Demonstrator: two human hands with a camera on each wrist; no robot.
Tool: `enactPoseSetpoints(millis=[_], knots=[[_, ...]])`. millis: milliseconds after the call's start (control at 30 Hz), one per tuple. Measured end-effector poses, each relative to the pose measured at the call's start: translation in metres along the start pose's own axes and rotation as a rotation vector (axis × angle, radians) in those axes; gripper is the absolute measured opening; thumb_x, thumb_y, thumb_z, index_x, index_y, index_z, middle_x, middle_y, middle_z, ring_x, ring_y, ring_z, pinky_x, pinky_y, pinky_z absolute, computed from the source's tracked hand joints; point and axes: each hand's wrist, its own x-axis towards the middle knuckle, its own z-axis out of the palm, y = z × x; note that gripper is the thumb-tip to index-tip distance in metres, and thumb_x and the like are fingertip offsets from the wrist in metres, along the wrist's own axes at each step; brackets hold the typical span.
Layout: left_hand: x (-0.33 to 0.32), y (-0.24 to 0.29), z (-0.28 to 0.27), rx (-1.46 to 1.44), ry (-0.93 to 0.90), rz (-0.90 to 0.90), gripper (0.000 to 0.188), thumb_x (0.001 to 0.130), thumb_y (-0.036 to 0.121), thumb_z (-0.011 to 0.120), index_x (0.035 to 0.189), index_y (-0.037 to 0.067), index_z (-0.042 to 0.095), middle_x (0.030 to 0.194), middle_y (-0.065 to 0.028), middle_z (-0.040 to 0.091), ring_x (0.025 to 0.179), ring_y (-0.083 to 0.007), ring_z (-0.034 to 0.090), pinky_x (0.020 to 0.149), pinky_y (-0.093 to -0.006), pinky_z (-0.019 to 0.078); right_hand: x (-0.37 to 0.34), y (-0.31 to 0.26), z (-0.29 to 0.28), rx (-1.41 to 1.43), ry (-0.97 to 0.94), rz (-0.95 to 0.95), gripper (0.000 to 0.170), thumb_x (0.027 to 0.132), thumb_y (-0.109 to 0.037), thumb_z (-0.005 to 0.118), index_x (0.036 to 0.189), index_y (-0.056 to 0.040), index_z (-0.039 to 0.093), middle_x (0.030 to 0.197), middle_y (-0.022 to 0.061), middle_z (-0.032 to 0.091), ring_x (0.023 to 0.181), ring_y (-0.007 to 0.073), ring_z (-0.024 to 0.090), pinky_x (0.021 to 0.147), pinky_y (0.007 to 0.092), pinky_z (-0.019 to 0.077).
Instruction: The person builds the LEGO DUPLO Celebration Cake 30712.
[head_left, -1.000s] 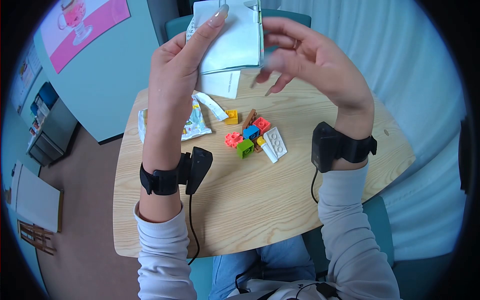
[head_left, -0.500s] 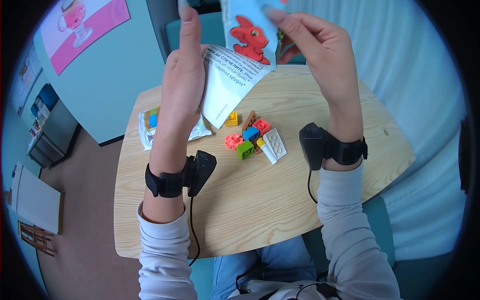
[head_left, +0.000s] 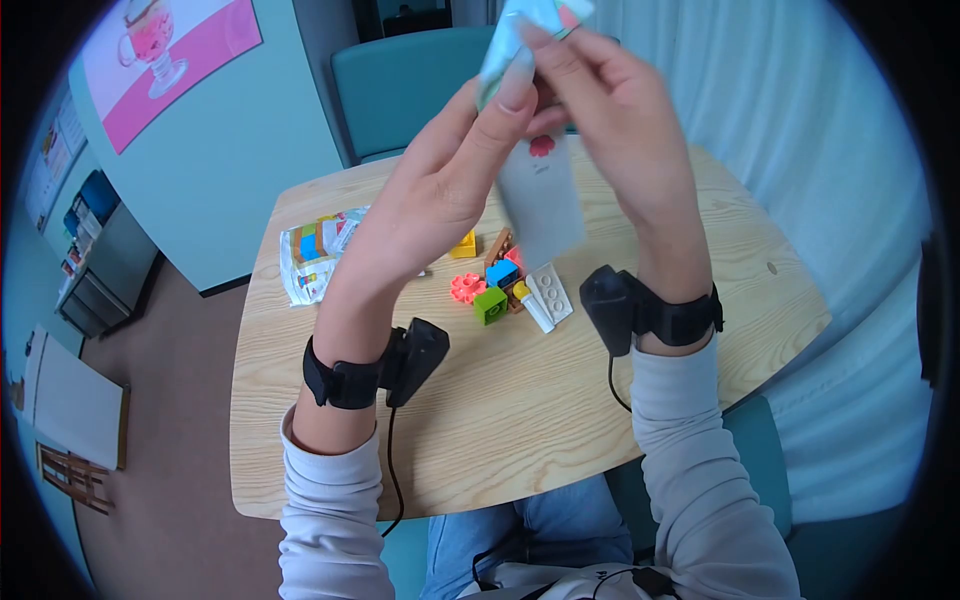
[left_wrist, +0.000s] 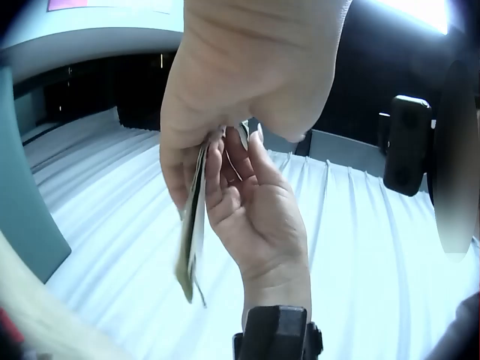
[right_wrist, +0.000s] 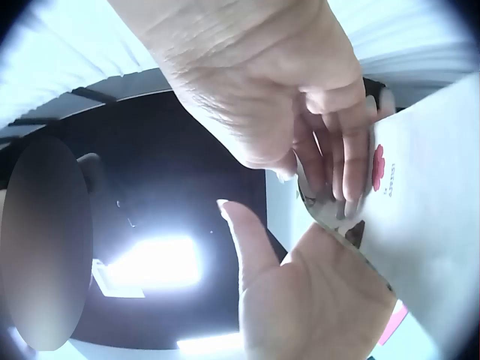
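Observation:
High over the far side of the table, both hands hold a folded paper leaflet (head_left: 545,205), part of it hanging down with a small red flower print. My left hand (head_left: 440,185) grips it from the left, thumb on the front. From the other side my right hand (head_left: 635,135) pinches its upper part between thumb and fingers. The left wrist view has the leaflet (left_wrist: 192,240) edge-on, beside the right hand (left_wrist: 262,217). A broad pale page (right_wrist: 431,217) spreads in the right wrist view, with the right hand's fingers at its edge.
Below the hands lie toy bricks: green (head_left: 490,306), blue (head_left: 502,272), yellow (head_left: 463,244), a coral flower piece (head_left: 467,288), a white plate (head_left: 552,292) and a white tube-shaped piece (head_left: 535,306). A printed plastic packet (head_left: 308,258) rests at the table's left. A teal chair (head_left: 420,85) stands behind.
The leaflet has been turned over and partly unfolded, passing a red animal picture. My left hand has moved right, close to the right hand. The bricks have stayed put.

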Motion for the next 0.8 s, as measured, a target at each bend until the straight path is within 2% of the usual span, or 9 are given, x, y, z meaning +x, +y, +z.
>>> enactPoseSetpoints(millis=[67, 133, 200, 333, 400, 467, 567, 733, 800], knots=[[0.003, 0.005, 0.005, -0.146, 0.041, -0.043, 0.051, 0.099, 0.042, 0.048, 0.127, 0.0, 0.054, 0.111, -0.0067, 0.062, 0.094, -0.0116, 0.056, 0.084, -0.0263, 0.0441, -0.001, 0.001, -0.001, 0.046, -0.114, 0.064, 0.032, 0.1, -0.026, 0.051, 0.114, 0.0, 0.064, 0.093, 0.0068, 0.068, 0.082, 0.0125, 0.066, 0.072, 0.0249, 0.0531], [0.008, 0.006, -0.01, -0.151, 0.047, -0.192, 0.057, 0.101, 0.049, 0.037, 0.129, 0.0, 0.05, 0.116, -0.0093, 0.059, 0.106, -0.0166, 0.058, 0.094, -0.0342, 0.0466, -0.003, -0.018, 0.008, 0.052, -0.199, 0.061, 0.033, 0.1, -0.026, 0.05, 0.112, 0.0021, 0.063, 0.098, 0.0076, 0.068, 0.089, 0.0148, 0.066, 0.078, 0.0256, 0.0528], [0.01, 0.0, -0.018, -0.219, 0.099, -0.21, 0.049, 0.101, 0.042, 0.042, 0.123, 0.0, 0.054, 0.111, -0.009, 0.062, 0.103, -0.015, 0.06, 0.09, -0.0333, 0.0491, -0.002, -0.014, 0.007, 0.046, -0.196, 0.027, 0.033, 0.1, -0.026, 0.05, 0.113, 0.0014, 0.063, 0.103, 0.0086, 0.068, 0.097, 0.0165, 0.065, 0.082, 0.0262, 0.0524], [0.01, -0.005, -0.024, -0.179, 0.206, -0.199, 0.036, 0.101, 0.028, 0.047, 0.119, -0.001, 0.058, 0.104, -0.0076, 0.066, 0.102, -0.0134, 0.061, 0.09, -0.0319, 0.0495, -0.002, -0.007, 0.009, -0.289, 0.048, -0.227, 0.035, 0.091, -0.029, 0.066, 0.11, 0.0007, 0.062, 0.096, 0.0058, 0.066, 0.086, 0.0135, 0.063, 0.076, 0.025, 0.0508], [0.009, -0.003, -0.017, -0.228, 0.259, -0.144, 0.046, 0.096, 0.044, 0.054, 0.11, 0.002, 0.065, 0.096, -0.0014, 0.063, 0.086, -0.0062, 0.052, 0.079, -0.0245, 0.0403, -0.003, -0.005, 0.012, -0.475, 0.139, -0.265, 0.038, 0.087, -0.029, 0.071, 0.108, 0.0002, 0.062, 0.091, 0.0049, 0.065, 0.081, 0.0124, 0.061, 0.074, 0.0246, 0.0499], [0.01, 0.0, -0.013, -0.252, 0.289, -0.128, 0.045, 0.096, 0.044, 0.054, 0.11, 0.003, 0.065, 0.095, -0.0007, 0.063, 0.086, -0.0062, 0.052, 0.078, -0.0243, 0.0409, -0.003, 0.001, 0.015, -0.585, 0.239, -0.277, 0.038, 0.08, -0.027, 0.079, 0.102, -0.0016, 0.062, 0.085, 0.002, 0.062, 0.075, 0.0088, 0.056, 0.068, 0.0221, 0.0473], [0.01, -0.001, -0.013, -0.259, 0.311, -0.099, 0.042, 0.096, 0.043, 0.054, 0.11, 0.005, 0.066, 0.095, 0.0002, 0.064, 0.087, -0.0061, 0.053, 0.078, -0.0238, 0.042, -0.002, -0.001, 0.013, -0.34, 0.047, -0.038, 0.028, 0.082, -0.022, 0.077, 0.093, -0.0029, 0.06, 0.081, 0.0005, 0.06, 0.074, 0.0064, 0.055, 0.066, 0.0192, 0.0462], [0.009, 0.003, -0.018, -0.194, 0.271, -0.122, 0.043, 0.099, 0.036, 0.049, 0.126, 0.003, 0.054, 0.111, -0.0067, 0.062, 0.1, -0.0128, 0.061, 0.086, -0.0323, 0.0523, -0.003, -0.006, 0.017, -0.181, -0.004, -0.056, 0.022, 0.084, -0.018, 0.075, 0.082, -0.0039, 0.058, 0.073, -0.0019, 0.058, 0.068, 0.0036, 0.052, 0.063, 0.0172, 0.0424], [0.009, 0.003, -0.018, -0.192, 0.257, -0.121, 0.046, 0.099, 0.042, 0.046, 0.126, 0.004, 0.053, 0.109, -0.0072, 0.063, 0.093, -0.0135, 0.065, 0.077, -0.0304, 0.0569, -0.003, -0.007, 0.015, -0.144, -0.015, -0.058, 0.022, 0.085, -0.018, 0.073, 0.078, -0.0041, 0.057, 0.07, -0.0024, 0.057, 0.067, 0.0032, 0.052, 0.062, 0.0174, 0.0415]])
